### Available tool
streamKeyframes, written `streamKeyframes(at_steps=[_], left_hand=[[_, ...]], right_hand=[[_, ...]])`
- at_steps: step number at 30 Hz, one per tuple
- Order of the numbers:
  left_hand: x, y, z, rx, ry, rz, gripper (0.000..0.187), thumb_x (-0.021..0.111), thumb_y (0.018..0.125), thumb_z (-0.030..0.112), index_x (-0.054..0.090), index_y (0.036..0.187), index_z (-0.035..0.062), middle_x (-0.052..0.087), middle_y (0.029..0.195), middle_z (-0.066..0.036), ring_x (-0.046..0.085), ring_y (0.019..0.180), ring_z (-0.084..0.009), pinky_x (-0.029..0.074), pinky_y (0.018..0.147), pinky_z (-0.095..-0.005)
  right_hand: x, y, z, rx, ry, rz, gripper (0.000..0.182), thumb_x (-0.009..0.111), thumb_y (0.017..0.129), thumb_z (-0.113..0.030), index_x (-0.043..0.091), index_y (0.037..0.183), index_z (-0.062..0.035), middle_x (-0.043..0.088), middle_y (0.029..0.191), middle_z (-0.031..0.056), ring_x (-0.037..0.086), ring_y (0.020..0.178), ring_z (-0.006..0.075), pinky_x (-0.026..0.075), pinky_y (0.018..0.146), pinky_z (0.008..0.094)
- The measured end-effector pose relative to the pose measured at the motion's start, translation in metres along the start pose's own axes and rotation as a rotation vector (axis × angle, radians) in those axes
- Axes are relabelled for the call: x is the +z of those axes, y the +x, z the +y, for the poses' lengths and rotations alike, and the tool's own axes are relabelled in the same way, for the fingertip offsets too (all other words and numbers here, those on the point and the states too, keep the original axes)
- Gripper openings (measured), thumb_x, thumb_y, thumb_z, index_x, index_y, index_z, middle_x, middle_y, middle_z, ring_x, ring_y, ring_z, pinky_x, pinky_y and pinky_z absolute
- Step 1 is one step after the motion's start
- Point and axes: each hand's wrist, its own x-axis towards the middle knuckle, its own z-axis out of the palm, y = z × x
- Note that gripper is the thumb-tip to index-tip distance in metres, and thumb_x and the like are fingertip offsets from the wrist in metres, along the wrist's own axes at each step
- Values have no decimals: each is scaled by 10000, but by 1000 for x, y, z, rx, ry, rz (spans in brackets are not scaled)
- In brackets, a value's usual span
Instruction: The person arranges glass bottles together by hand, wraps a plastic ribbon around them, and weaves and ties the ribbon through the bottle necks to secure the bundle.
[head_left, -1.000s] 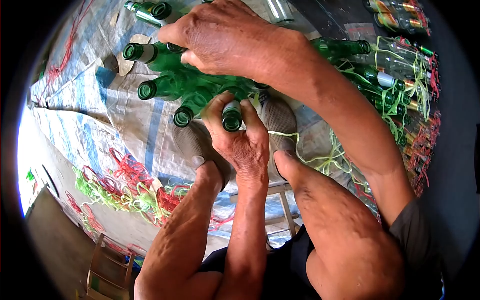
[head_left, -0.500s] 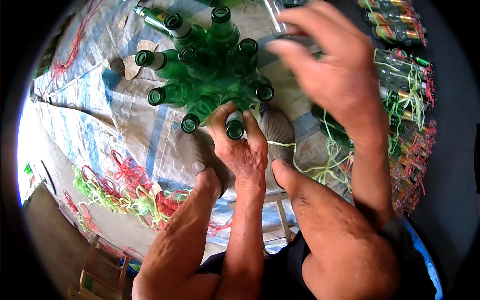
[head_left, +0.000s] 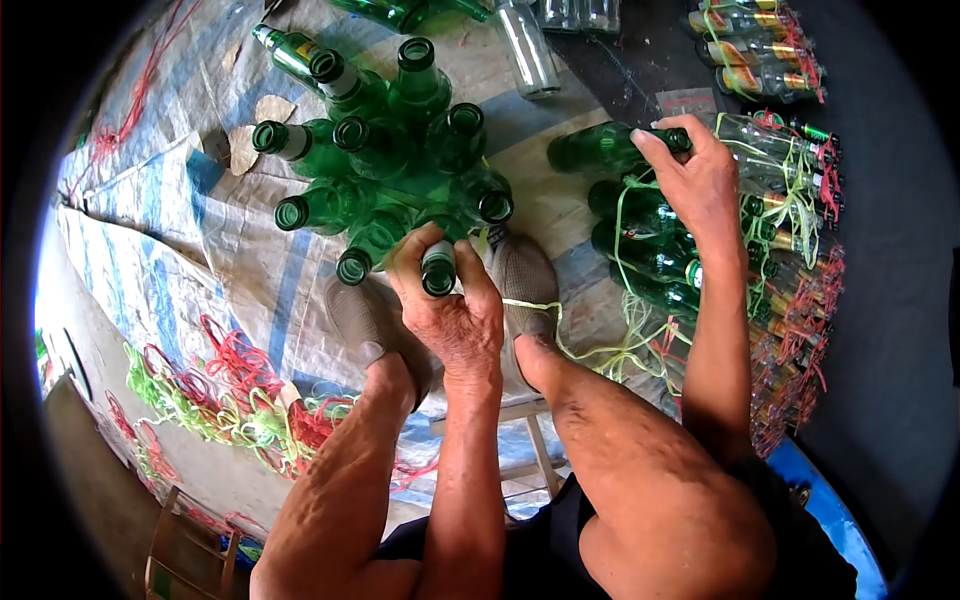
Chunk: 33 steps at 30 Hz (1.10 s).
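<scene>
My left hand (head_left: 447, 315) is closed round the neck of a green glass bottle (head_left: 437, 268), which stands at the near side of a cluster of upright green bottles (head_left: 385, 150) between my feet. Over to the right, my right hand (head_left: 700, 180) grips the neck end of another green bottle (head_left: 595, 148), lying on its side. Just below that one lie several green bottles (head_left: 650, 250) bound with pale green twine (head_left: 622, 235). A loose strand of this twine runs across my right shoe (head_left: 524, 280).
Tied bundles of bottles (head_left: 765, 75) line the right side. Clear bottles (head_left: 527, 50) and green ones (head_left: 385, 12) lie at the back. Tangled red and green twine (head_left: 250, 400) covers part of the striped sheet (head_left: 240, 270) at left. A wooden stool (head_left: 190, 550) stands lower left.
My right hand has moved down from near a clear bottle at the back and now grips a lying green bottle. My left hand keeps its hold. The view has shifted slightly.
</scene>
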Motion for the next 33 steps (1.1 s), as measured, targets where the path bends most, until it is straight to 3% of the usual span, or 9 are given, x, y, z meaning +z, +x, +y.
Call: streamKeyframes(at_steps=[2,5,8,11,14,19,22,26,33], left_hand=[[1,-2,1,-51,-41,0,275,673,956,26,607,1221,-1,616,1136,-106,610,989,-188,499,917,-306],[0,1,2,52,1,36,271,684,943,25,620,1205,-2,629,1129,-120,630,995,-219,509,924,-324],[-2,2,6,37,27,53,273,703,923,27,637,1187,8,655,1104,-132,656,995,-254,525,925,-350],[-5,3,7,51,61,57,290,714,904,40,640,1185,28,649,1101,-151,666,989,-313,533,919,-374],[-7,3,9,25,71,60,278,717,892,70,645,1159,56,645,1120,-155,665,996,-357,542,901,-405],[-10,3,12,21,68,61,264,706,889,62,640,1144,52,639,1118,-163,659,1012,-373,534,895,-431],[-9,3,11,44,67,71,322,728,852,96,625,1157,70,664,1135,-161,658,1002,-399,508,835,-478],[-8,3,8,54,55,85,332,725,846,70,616,1160,62,664,1142,-175,661,966,-418,520,806,-491],[-6,1,5,53,90,110,347,716,851,101,612,1180,64,653,1171,-174,654,976,-412,512,800,-482]], right_hand=[[4,1,5,-8,59,22,346,813,910,-338,737,1047,-30,653,638,122,617,571,205,514,611,372],[-3,-7,-4,-75,-25,81,329,823,904,-322,740,1029,-30,659,637,96,613,571,169,508,593,351],[-39,-22,-30,-102,198,113,200,801,937,-178,723,985,0,639,678,-13,568,611,41,450,544,249],[-93,-39,-76,-210,180,263,153,813,926,-112,736,987,4,641,751,-40,534,642,24,422,559,214],[-140,-58,-112,-364,279,322,120,765,938,-42,749,1028,36,697,863,3,602,741,43,456,643,197],[-182,-85,-157,-294,549,279,240,734,933,-113,723,1052,96,648,774,4,403,551,1,245,530,198],[-169,-87,-173,-376,615,250,287,741,917,-144,717,1051,110,662,799,32,455,577,23,293,557,193],[-140,-75,-195,-642,344,228,290,745,909,-162,725,1061,85,702,956,87,631,826,115,464,783,215],[-88,-66,-210,-657,402,-52,162,778,907,-39,726,1036,45,666,877,8,572,742,46,423,664,186]])
